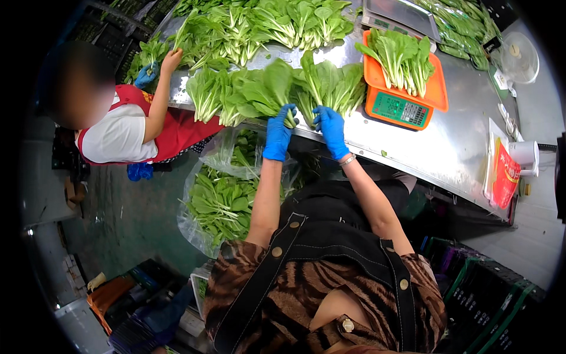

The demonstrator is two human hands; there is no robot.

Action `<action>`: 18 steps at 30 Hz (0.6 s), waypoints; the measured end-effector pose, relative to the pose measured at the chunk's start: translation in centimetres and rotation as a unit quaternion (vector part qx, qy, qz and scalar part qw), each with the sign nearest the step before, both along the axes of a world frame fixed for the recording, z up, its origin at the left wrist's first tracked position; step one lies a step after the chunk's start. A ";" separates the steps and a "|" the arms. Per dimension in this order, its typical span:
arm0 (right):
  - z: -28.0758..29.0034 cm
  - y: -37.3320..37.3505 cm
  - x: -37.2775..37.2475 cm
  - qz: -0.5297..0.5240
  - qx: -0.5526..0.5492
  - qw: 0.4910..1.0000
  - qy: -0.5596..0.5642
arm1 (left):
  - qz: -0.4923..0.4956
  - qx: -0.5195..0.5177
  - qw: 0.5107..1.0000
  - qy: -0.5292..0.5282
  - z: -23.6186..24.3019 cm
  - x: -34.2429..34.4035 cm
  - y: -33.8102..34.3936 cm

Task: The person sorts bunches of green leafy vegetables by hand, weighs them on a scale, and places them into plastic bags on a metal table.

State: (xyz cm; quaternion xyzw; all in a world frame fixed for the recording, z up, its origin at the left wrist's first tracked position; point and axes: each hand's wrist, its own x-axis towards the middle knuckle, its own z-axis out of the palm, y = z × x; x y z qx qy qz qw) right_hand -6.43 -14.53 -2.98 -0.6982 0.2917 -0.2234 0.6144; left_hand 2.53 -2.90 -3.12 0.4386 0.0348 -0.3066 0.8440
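Note:
My left hand (279,134), in a blue glove, is closed around the stalk end of leafy greens (276,88), whose broad leaves point away from me. Close by on the right, my right hand (332,134), also gloved in blue, has its fingers pinched at the base of another green (311,69) with a pale stalk. Both hands are over the near edge of the metal table (413,154). Around them lie piles of the same greens, one pile (209,97) left of my left hand.
An orange scale (402,109) at the right bears more greens (405,62); a second scale (401,15) stands behind. Below the table edge, a clear bag (194,221) holds greens. A co-worker (118,133) handles greens at the left. A red packet (506,176) sits far right, crates (483,295) lower right.

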 end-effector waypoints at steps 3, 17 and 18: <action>0.5 2.1 -0.2 0.055 -0.331 0.937 0.101 | -0.003 0.008 1.000 -0.026 0.2 -1.4 -1.4; -1.2 -1.0 0.3 0.050 -0.163 0.979 0.115 | 0.021 -0.095 0.995 0.038 2.2 -1.0 1.4; -1.2 -1.6 0.2 0.061 0.153 0.985 0.044 | 0.024 -0.073 0.997 0.031 1.9 -0.6 1.5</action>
